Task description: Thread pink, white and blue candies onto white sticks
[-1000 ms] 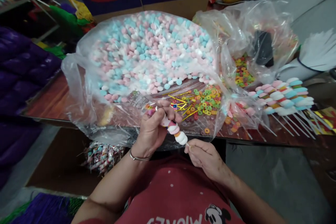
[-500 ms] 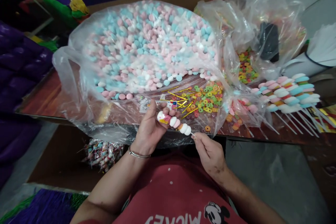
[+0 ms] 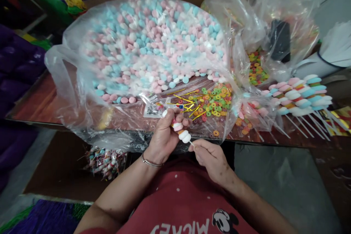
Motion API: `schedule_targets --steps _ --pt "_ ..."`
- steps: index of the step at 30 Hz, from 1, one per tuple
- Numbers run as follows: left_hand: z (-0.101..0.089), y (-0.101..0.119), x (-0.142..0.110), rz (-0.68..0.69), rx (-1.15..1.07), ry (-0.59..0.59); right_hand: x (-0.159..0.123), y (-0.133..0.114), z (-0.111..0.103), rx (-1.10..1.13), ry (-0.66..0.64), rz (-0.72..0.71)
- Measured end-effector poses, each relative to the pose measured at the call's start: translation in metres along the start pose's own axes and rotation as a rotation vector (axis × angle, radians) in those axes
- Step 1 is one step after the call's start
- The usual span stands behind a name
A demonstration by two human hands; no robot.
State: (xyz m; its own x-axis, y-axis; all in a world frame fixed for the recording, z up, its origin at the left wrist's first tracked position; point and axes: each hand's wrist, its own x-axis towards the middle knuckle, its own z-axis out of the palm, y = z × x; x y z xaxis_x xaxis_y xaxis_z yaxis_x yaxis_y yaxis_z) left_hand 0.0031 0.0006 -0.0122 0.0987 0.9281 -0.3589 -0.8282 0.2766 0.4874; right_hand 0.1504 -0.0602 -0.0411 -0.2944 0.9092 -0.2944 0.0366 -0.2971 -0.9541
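Note:
My left hand is closed around the upper part of a marshmallow skewer, its fingers covering much of the decorated top piece. White and pink marshmallows with an orange ring between them show below those fingers. At the skewer's lower end, my right hand pinches the thin white stick. Just beyond the hands lie gold twist ties and a heap of coloured gummy rings. A small clear printed packet is on the plastic next to my left fingertips.
A large clear bag of pastel marshmallows covers much of the table. To the right are stacked marshmallow skewers, a dark object on another bag and a container of white sticks. A cardboard box holding candy sticks stands below left.
Both hands have drawn the skewer slightly left and down. My left fingers have closed further over its decorated top. More of the printed packet shows, and the view has shifted slightly.

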Motion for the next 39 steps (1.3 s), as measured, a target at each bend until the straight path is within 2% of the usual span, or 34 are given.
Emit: schedule_targets --steps 2,4,10,18,23,26,31,34,36,39 --pt "-0.002 -0.002 0.0 -0.038 -0.009 -0.042 0.002 0.001 0.003 0.241 -0.063 0.128" --pt "-0.004 -0.002 -0.001 -0.042 0.008 -0.064 0.002 0.002 0.004 0.285 -0.05 0.129" --pt "-0.006 0.008 -0.005 0.037 0.08 -0.056 -0.001 0.004 -0.002 -0.043 0.014 -0.061" --pt "-0.012 0.025 0.004 0.222 0.025 0.107 0.0 0.0 -0.001 -0.313 0.044 -0.217" --pt "-0.008 0.027 0.005 0.166 0.03 0.073 -0.002 0.002 -0.001 -0.384 0.084 -0.275" --pt "-0.006 0.025 0.007 0.099 -0.02 0.096 -0.002 0.002 0.0 -0.226 0.122 -0.167" --pt "-0.007 0.02 0.011 0.059 -0.108 0.145 0.002 -0.002 0.006 0.373 0.088 0.196" --pt "-0.007 0.016 0.011 0.073 -0.104 0.142 0.004 -0.002 0.009 0.47 0.05 0.257" --pt "-0.006 0.014 0.01 0.094 -0.09 0.128 0.003 0.0 0.01 0.362 0.045 0.199" --pt "-0.003 0.014 0.01 0.118 -0.065 0.12 0.001 0.004 0.008 -0.071 0.112 -0.062"
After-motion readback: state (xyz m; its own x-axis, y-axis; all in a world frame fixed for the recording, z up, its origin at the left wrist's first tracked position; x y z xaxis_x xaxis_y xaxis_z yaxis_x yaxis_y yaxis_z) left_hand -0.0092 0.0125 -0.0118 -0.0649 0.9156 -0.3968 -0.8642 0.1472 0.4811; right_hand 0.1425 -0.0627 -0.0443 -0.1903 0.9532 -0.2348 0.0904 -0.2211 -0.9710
